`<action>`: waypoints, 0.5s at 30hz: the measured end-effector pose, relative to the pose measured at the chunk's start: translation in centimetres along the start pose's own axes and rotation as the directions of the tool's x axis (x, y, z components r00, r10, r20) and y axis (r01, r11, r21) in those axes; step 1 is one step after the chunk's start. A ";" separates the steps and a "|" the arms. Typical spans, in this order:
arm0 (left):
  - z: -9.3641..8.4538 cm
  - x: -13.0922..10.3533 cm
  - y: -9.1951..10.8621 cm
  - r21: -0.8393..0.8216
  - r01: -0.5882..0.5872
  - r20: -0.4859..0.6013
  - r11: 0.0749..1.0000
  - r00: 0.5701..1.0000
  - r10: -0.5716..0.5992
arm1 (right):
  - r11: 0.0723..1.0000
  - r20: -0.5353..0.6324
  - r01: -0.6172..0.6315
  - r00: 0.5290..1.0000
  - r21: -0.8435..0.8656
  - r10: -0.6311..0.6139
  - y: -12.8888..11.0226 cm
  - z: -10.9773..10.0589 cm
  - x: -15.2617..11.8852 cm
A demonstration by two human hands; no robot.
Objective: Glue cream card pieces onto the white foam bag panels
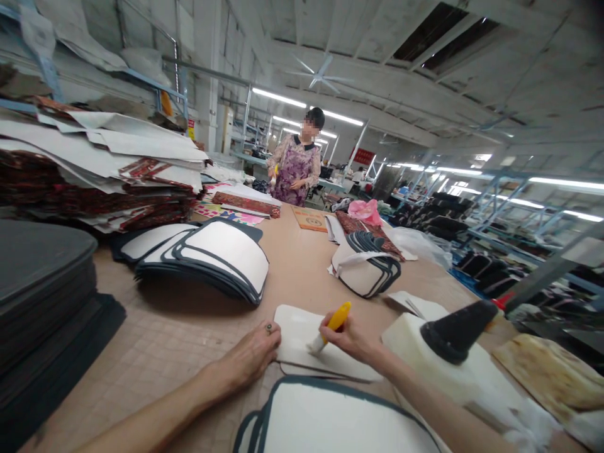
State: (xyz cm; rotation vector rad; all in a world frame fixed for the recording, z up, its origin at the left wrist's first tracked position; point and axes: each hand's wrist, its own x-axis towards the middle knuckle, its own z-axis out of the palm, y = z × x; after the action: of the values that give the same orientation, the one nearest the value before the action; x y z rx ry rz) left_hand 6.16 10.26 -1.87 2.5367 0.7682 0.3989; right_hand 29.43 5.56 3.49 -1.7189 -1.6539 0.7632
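Note:
A brush with a yellow handle (339,316) is in my right hand (348,335), its pale bristles touching a white rounded panel (295,324). My left hand (262,348) closes at the panel's left edge, its fingertips partly hidden there. Another pale panel edge shows just beneath the first. Close in front of me lies a stack of white panels with dark borders (340,418). To the right of my right hand stands a whitish plastic container (415,355) with a black cone-shaped piece (457,330) on it.
Bordered panels (221,251) are piled at the left, with a smaller bundle (365,274) farther right. A tall stack of dark sheets (42,302) stands at the left edge, below heaped white and patterned material (104,157). Across the table stands a person (295,167). A stained yellowish block (552,371) lies far right.

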 end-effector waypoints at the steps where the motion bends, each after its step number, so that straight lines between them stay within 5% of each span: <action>1: 0.0 0.2 -0.1 -0.002 -0.006 0.001 1.000 1.000 0.006 | 0.999 -0.038 -0.029 0.999 -0.016 0.028 0.7 -1.4 -0.9; 5: -1.8 0.3 0.9 -0.045 -0.032 -0.009 0.998 0.999 0.032 | 0.994 -0.256 -0.102 0.963 -0.034 0.090 1.2 -7.6 -5.6; 8: -4.7 -1.8 4.7 -0.123 -0.114 -0.146 0.986 0.985 0.095 | 0.994 -0.415 -0.106 0.903 0.034 0.111 -1.9 -9.0 -9.0; 10: -6.3 -4.3 8.1 -0.145 -0.304 -0.130 0.942 0.949 0.286 | 0.990 -0.427 -0.083 0.896 0.115 0.124 -4.8 -7.8 -10.3; 12: -6.7 -6.7 11.0 -0.031 -0.481 -0.135 0.876 0.871 0.473 | 0.983 -0.311 -0.035 0.946 0.179 0.090 -7.6 -5.4 -10.9; 15: -5.1 -9.0 12.7 0.150 -0.552 -0.095 0.820 0.818 0.567 | 0.982 -0.074 0.044 0.997 0.184 -0.031 -10.5 -1.7 -10.8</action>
State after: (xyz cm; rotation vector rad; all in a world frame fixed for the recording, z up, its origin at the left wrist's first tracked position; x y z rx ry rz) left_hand 2.60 -2.65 7.66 2.8398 0.0545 0.7414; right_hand 23.58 -5.13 12.56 -1.5632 -1.5129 0.8022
